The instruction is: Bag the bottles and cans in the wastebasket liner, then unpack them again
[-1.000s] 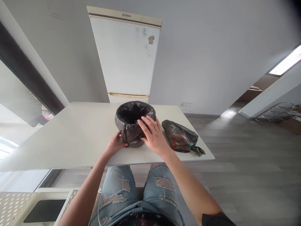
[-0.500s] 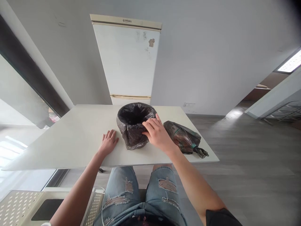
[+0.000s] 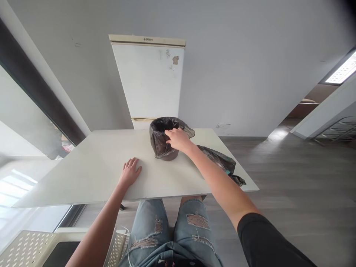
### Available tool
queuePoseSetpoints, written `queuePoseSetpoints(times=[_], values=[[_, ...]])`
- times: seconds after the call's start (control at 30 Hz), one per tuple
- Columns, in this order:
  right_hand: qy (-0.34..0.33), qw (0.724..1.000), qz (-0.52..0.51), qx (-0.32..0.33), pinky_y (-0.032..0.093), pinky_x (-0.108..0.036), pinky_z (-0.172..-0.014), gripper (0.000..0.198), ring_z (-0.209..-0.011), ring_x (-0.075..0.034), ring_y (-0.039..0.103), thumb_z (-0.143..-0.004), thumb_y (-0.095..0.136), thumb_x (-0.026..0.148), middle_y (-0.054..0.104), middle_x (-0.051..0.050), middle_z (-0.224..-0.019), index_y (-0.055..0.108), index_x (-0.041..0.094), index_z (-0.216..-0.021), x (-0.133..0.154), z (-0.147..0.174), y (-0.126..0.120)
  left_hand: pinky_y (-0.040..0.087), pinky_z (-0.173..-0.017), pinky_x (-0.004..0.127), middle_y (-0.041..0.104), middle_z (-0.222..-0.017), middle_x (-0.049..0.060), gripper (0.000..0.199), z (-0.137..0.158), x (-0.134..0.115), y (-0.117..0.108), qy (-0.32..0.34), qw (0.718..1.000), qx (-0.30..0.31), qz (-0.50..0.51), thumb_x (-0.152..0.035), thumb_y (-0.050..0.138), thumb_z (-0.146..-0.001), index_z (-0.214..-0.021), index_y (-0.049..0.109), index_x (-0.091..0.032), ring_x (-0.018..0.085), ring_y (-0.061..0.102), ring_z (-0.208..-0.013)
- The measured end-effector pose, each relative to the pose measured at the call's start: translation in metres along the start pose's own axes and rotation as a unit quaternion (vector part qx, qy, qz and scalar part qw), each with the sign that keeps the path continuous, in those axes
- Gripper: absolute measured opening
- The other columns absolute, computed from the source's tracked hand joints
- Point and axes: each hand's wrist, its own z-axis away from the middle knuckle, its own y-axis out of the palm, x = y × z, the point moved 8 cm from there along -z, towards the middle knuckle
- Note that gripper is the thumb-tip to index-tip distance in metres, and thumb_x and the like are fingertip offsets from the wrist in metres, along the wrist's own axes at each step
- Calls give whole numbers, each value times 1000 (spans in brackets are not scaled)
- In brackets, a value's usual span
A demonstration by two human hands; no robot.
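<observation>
A trash can (image 3: 170, 155) lined with a black plastic bag (image 3: 160, 142) stands upright near the far side of the white table (image 3: 111, 167). The bag folds over the rim and hangs down outside, flaring out at the right. My right hand (image 3: 178, 139) grips the near right part of the rim, its fingers bent over the edge. My left hand (image 3: 130, 172) lies flat on the tabletop to the left, apart from the can. At the right lies a tied black garbage bag (image 3: 219, 157) with things inside, partly hidden behind my right forearm.
Behind the table stands a white fridge (image 3: 150, 81) against the grey wall. A beige perforated plastic piece (image 3: 27, 244) with a dark panel is at the lower left. The table's right edge borders open grey floor (image 3: 292, 200).
My right hand has moved the lined trash can away from me and slightly right. The can's base now shows below the bag. My left hand stays on the table.
</observation>
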Motion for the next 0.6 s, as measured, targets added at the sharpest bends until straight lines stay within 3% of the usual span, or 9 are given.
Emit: queuePoseSetpoints(times=[0.1,0.27,0.4,0.6], values=[[28,999,7,40,45,-40,-94,18,-95,-30,72,-99,67,22,77,-12,-96,66,19,-117,-28,-20,4,26,-128,58,49,-163,18,57,0,-1,-2,-1,1000,-6,5,-44,43,-102,-151,54,-17,37,38,-155],[114,991,-3,67,50,-42,-94,15,-103,-34,74,-96,71,21,76,-20,-113,72,16,-110,-97,-27,2,28,-128,55,50,-163,16,54,0,0,-3,-6,1000,-10,10,-43,45,-102,-150,55,-19,36,39,-155],[162,982,16,95,52,-42,-95,25,-107,-34,71,-85,84,27,75,-19,-116,75,15,-106,-163,-12,-9,28,-128,57,50,-163,16,54,-1,1,-1,-2,1000,-14,0,-43,44,-104,-151,54,-18,37,38,-155],[208,954,72,203,54,-35,-79,39,-95,-30,73,-75,91,35,75,-15,-106,77,14,-105,-247,26,-17,30,-128,55,52,-162,16,54,-2,5,3,5,999,-24,-23,-42,43,-105,-151,54,-17,36,40,-154]])
